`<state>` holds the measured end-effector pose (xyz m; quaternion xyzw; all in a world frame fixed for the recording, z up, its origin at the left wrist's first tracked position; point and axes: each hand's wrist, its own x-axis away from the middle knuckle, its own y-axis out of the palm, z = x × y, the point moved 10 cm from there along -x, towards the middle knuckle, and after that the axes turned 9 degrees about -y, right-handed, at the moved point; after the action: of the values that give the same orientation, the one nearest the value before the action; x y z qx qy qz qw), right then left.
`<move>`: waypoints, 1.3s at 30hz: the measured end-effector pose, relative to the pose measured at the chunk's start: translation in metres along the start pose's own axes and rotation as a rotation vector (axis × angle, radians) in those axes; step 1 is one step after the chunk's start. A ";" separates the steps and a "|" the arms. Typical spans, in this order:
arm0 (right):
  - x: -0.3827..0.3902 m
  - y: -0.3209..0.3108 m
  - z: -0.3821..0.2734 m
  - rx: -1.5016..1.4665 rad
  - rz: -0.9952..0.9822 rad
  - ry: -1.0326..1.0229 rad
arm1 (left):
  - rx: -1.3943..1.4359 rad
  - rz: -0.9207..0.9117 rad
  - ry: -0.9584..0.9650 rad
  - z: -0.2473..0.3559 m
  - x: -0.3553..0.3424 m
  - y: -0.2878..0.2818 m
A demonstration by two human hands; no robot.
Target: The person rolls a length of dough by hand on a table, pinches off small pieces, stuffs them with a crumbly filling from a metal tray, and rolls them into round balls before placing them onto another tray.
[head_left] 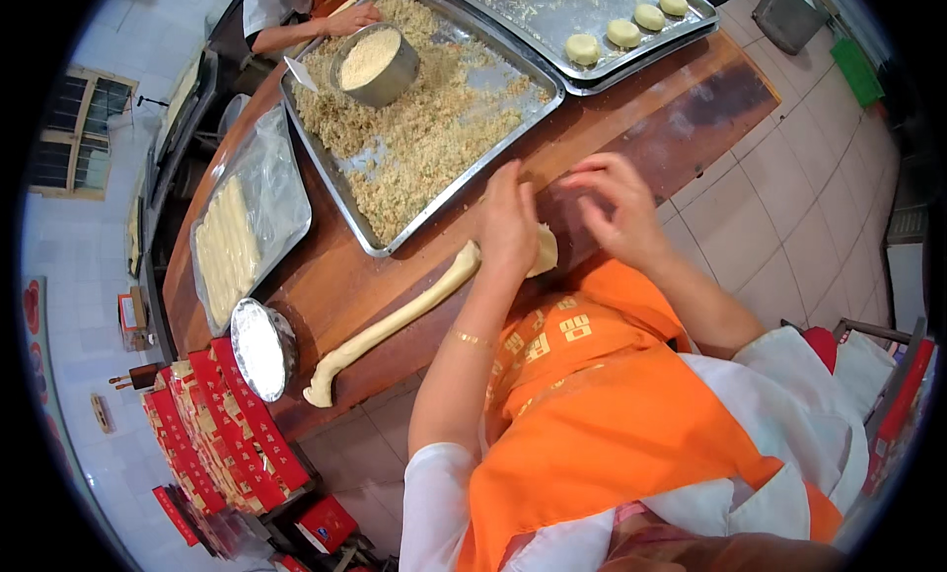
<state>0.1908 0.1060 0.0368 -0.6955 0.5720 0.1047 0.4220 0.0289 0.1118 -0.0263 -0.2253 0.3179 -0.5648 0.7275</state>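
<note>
A long rope of pale dough (pixel 395 316) lies slantwise along the table's near edge, its far end running beneath my left wrist. My left hand (pixel 508 222) hovers at that end, fingers stretched forward and slightly apart; its palm side is hidden. Just right of it shows a flattened piece of dough (pixel 544 251), partly covered by the hand. Across a small gap is my right hand (pixel 619 209), open, its fingers curved toward the left with nothing visible between them.
A large metal tray (pixel 390 249) of crumbly filling holds a round metal container (pixel 390 84). Dough strips (pixel 227 247) fill a plastic-lined tray at left, near a silvery bowl (pixel 262 350). Round cakes (pixel 622 33) sit on another tray. A co-worker's hand (pixel 352 20) reaches in at the top.
</note>
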 end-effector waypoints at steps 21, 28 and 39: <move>0.010 -0.058 0.031 -0.063 0.090 0.196 | -0.447 -0.176 0.159 0.013 0.025 0.040; 0.024 -0.051 0.022 -0.038 0.073 0.147 | -0.410 -0.206 0.127 0.003 0.062 0.028; 0.007 -0.012 0.003 -0.072 -0.098 0.055 | 0.017 -0.028 -0.354 -0.023 0.089 -0.049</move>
<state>0.2049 0.1025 0.0360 -0.7400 0.5445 0.0854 0.3854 -0.0070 0.0142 -0.0274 -0.3195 0.1768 -0.5292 0.7659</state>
